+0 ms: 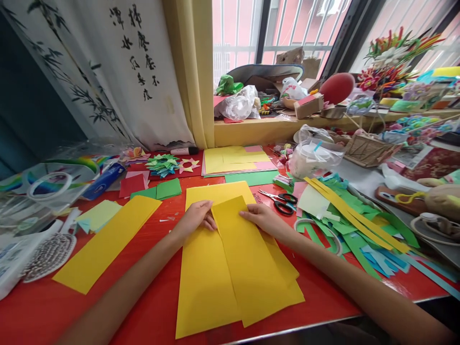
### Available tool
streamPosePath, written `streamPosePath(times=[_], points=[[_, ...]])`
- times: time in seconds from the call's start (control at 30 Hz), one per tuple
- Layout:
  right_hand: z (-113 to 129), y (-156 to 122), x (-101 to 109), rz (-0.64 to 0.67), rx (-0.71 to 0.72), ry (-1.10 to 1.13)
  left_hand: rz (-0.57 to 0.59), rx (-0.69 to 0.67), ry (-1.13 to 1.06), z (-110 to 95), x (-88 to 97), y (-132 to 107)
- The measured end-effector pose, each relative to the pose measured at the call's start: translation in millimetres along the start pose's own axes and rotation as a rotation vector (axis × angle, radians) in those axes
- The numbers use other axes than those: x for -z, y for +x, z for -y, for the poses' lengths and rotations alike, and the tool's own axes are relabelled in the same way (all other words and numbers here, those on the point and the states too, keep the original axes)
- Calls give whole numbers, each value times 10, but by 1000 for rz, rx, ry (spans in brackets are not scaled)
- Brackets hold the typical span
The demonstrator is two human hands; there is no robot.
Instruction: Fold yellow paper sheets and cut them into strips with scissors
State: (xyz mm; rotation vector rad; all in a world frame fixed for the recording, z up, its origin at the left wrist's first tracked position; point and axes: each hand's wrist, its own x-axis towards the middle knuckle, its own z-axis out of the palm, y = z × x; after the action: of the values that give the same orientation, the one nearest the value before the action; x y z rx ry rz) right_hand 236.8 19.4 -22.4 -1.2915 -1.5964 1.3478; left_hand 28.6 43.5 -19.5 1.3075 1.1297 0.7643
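Strip (251, 258) over sheet (204, 292) on table (143, 311) before you | your left hand (197, 218) pinches its top left corner | your right hand (261, 219) grips its top right edge | scissors (275, 198) just beyond your right hand | scraps (359, 249) farther right | brush (50, 256) far left

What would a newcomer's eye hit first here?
Probably the yellow paper piece at center, overlapping a larger yellow sheet on the red table, with the left hand at its upper left corner and the right hand at its upper right. Next, likely the green and blue scraps to the right and the colorful bouquet by the window, upper right.
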Motion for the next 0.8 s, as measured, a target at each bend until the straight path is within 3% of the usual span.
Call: streamPosePath(times=[0.13, 0.27, 0.37, 0.43, 0.6, 0.8], points=[[-54, 23, -17, -27, 57, -88, 2, -23, 38, 8, -28, 2], [-63, 35, -7, -214, 187, -213, 8, -92, 60, -2, 7, 19], [-37, 35, 6, -315, 268, -158, -13, -157, 54, -34, 35, 13], [-5, 18, 8, -261, 225, -14, -48, -195, 44, -58, 42, -1], [41, -57, -35, 58, -13, 399, -143, -255, 11, -91, 15, -34], [-19, -75, -74, -12, -10, 492, -108, -217, -69, -42, -99, -66]])
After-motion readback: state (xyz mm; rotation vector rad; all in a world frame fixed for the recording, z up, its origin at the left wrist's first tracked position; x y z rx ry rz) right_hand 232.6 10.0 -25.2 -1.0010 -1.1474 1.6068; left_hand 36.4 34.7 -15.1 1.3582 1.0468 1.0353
